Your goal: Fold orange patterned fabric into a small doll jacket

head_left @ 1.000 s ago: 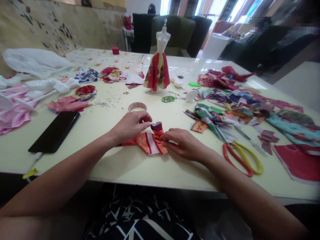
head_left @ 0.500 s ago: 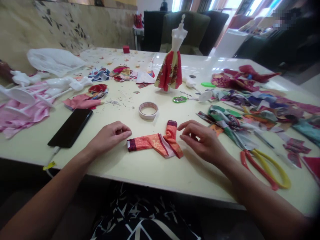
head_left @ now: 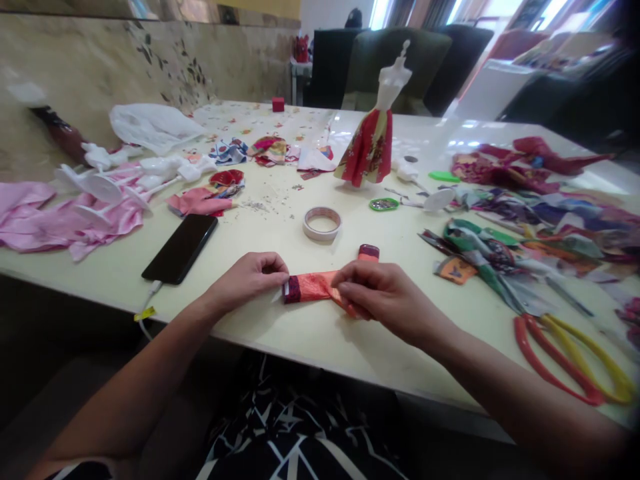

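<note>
An orange cloth strip (head_left: 313, 286) with dark maroon ends lies folded on the table in front of me. My left hand (head_left: 255, 280) is at its left end, thumb and index finger pinched on a small white piece at the maroon edge. Over the strip's middle fold is my right hand (head_left: 375, 288), its fingers bent together on the cloth; the fingertips partly hide the fold. The other maroon end (head_left: 369, 250) sticks out beyond my right hand. A roll of tape (head_left: 322, 224) lies just past the strip.
A black phone (head_left: 181, 249) with a cable lies left. Scissors (head_left: 560, 353) and fabric scraps (head_left: 540, 220) are at the right. Farther back stands a small dress form (head_left: 367, 147) in a red and gold skirt. White forms rest on pink cloth (head_left: 65, 217).
My right hand has moved left onto the cloth's fold. My left hand has come to its left end and closed there. The view has shifted left.
</note>
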`<state>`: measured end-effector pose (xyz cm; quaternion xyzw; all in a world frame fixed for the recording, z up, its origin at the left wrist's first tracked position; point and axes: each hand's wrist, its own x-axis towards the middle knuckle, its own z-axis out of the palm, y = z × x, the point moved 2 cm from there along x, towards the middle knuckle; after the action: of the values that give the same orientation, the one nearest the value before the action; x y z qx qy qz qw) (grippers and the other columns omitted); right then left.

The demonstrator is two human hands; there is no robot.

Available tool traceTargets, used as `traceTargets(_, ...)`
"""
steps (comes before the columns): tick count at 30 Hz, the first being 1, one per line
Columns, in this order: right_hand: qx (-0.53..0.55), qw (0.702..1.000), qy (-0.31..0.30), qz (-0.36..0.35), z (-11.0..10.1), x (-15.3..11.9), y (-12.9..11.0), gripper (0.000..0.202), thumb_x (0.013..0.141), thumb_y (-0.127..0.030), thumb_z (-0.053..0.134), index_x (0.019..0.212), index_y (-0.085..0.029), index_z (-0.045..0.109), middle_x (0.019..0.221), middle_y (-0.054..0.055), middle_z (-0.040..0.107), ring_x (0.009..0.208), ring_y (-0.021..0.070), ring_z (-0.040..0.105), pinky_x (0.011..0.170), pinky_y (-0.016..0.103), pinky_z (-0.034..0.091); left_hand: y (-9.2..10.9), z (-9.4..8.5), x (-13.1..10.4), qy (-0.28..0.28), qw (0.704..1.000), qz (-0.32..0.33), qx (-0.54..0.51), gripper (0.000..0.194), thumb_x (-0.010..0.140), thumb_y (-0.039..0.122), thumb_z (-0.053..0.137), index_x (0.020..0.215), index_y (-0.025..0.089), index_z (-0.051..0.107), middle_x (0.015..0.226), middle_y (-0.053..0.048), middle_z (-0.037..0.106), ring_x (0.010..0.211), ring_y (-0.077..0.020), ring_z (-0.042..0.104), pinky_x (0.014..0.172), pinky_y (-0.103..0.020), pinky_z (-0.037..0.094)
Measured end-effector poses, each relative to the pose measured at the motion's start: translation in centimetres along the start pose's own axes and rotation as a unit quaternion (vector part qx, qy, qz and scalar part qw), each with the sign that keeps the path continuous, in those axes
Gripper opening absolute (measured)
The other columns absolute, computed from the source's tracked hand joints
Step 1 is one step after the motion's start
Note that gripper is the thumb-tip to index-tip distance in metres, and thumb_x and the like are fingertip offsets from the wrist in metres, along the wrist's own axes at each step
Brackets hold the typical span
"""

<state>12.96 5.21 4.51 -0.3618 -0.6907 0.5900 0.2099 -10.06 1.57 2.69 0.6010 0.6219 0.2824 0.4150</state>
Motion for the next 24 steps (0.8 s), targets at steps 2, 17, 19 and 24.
traceTargets(2, 0.065, 0.996, -0.042, 0.037, 2.0, 1.1, -0.3, 0.009, 0.081, -0.025, 0.062, 0.078, -0.017, 0.063, 0.061, -0.003, 0.057, 0.045, 0.0055, 0.043, 0.04, 0.018, 0.029, 0.2, 0.2, -0.1, 0.003, 0.998, -0.011, -0.061, 0.017, 0.075, 0.033, 0.065, 0.078, 0.016, 0.063, 0.072, 0.0, 0.064, 0.065, -0.0131, 0.056, 0.059, -0.024, 0.042)
traceTargets(17, 0.181, 0.974, -0.066, 0.123, 5.5, 3.7, 2.7, 0.017, 0.085, -0.025, 0.062, 0.072, -0.014, 0.062, 0.062, -0.001, 0.062, 0.04, 0.004, 0.046, 0.036, 0.015, 0.034, -0.9, 1.0, -0.6, -0.048, 0.966, -0.013, -0.255, 0.016, 0.079, 0.024, 0.07, 0.089, 0.016, 0.06, 0.069, 0.001, 0.066, 0.063, -0.0096, 0.059, 0.063, -0.021, 0.045)
traceTargets(19, 0.186, 0.972, -0.069, 0.128, 5.4, 3.7, 2.7, 0.017, 0.086, -0.026, 0.062, 0.074, -0.014, 0.063, 0.063, 0.0, 0.062, 0.04, 0.0044, 0.046, 0.036, 0.015, 0.034, -0.9, 1.1, -0.6, -0.054, 0.967, -0.003, -0.249, 0.016, 0.081, 0.025, 0.069, 0.09, 0.017, 0.059, 0.07, 0.0, 0.067, 0.065, -0.011, 0.062, 0.065, -0.023, 0.047)
traceTargets(24, 0.198, 0.967, -0.075, 0.139, 5.2, 3.6, 2.3, 0.016, 0.086, -0.023, 0.061, 0.073, -0.013, 0.063, 0.062, 0.001, 0.061, 0.04, 0.005, 0.047, 0.036, 0.016, 0.035, -0.7, 1.3, -0.8, -0.055, 0.973, 0.024, -0.223, 0.016, 0.083, 0.025, 0.067, 0.092, 0.016, 0.058, 0.072, -0.001, 0.067, 0.068, -0.0123, 0.064, 0.066, -0.024, 0.048)
